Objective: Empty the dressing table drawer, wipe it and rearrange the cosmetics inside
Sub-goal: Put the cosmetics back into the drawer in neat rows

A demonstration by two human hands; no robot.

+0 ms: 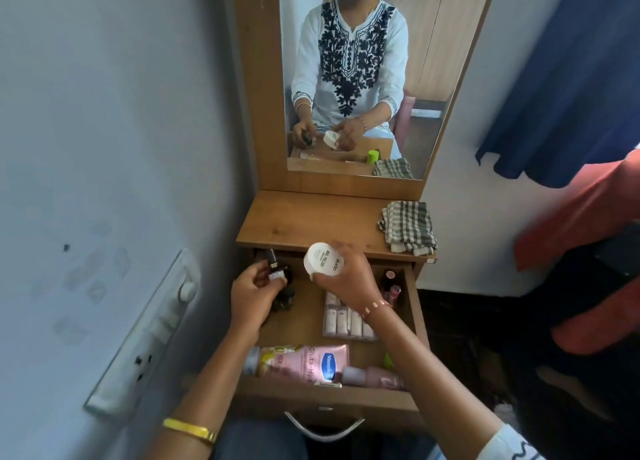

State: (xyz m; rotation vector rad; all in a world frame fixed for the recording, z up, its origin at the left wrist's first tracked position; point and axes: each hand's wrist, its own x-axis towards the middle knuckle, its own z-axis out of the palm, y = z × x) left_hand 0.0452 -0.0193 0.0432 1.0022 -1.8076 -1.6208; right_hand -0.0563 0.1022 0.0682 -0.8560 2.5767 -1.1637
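The wooden drawer point(414, 307) of the dressing table stands pulled out below me. My right hand point(349, 279) grips a round white jar point(323, 260) labelled nail polish remover, held above the drawer's back. My left hand point(254, 295) holds a small dark bottle point(277, 269) with a white label over the drawer's back left corner. Inside lie a pink Vaseline lotion bottle point(304, 364) on its side at the front, a clear pack of small tubes point(343, 321) in the middle, nail polish bottles point(391, 286) at the back right and dark small items point(284, 302) at the left.
A checked cloth point(408, 227) lies folded on the tabletop point(304, 220) at the right. The mirror point(363, 79) rises behind it. A wall and a switch panel point(145, 335) stand close on the left; blue and orange fabric hangs at the right. The drawer's metal handle point(323, 428) is near my lap.
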